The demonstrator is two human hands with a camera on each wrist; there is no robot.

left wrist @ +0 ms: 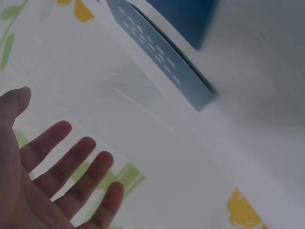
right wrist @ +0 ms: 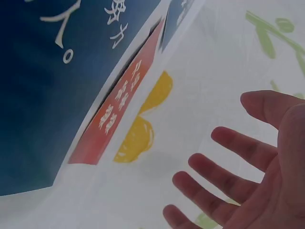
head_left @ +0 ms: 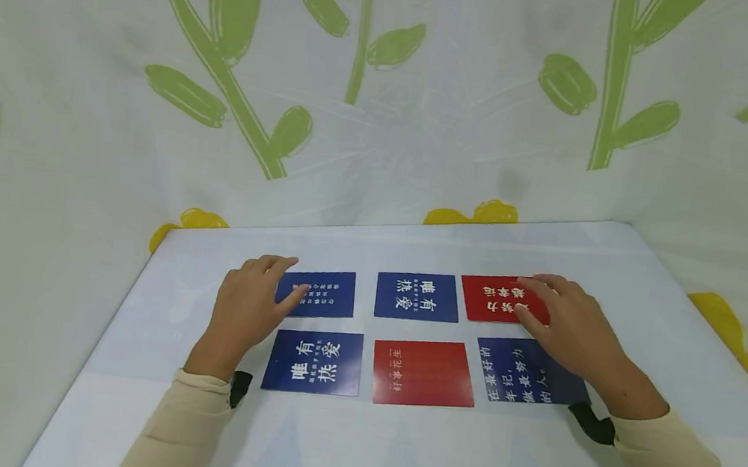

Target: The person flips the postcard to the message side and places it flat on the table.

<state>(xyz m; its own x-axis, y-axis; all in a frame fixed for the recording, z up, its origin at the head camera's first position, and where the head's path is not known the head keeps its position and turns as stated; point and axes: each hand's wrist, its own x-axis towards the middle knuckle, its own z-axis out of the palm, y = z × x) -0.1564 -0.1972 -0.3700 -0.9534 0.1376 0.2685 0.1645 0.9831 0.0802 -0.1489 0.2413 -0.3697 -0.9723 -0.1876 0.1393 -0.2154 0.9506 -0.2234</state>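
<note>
My left hand (head_left: 245, 307) hovers with spread fingers by the upper-left blue card (head_left: 333, 305), its thumb and index finger overlapping that card in the head view. In the left wrist view its palm shows, holding nothing. My right hand (head_left: 571, 328) is held over the right end of the upper red card (head_left: 492, 299), hiding its corner; the right wrist view shows its fingers extended, palm bare. A blue card with white writing (head_left: 523, 372) lies just below that hand. Between the hands are a blue card (head_left: 417, 296), a lower red card (head_left: 424, 374) and a lower-left blue card (head_left: 313, 361).
The cards lie flat in two rows of three on a white table (head_left: 192, 441). A pale curtain (head_left: 437, 142) printed with green stems and yellow flowers hangs behind and beside the table. Black straps (head_left: 592, 422) show at the wrists.
</note>
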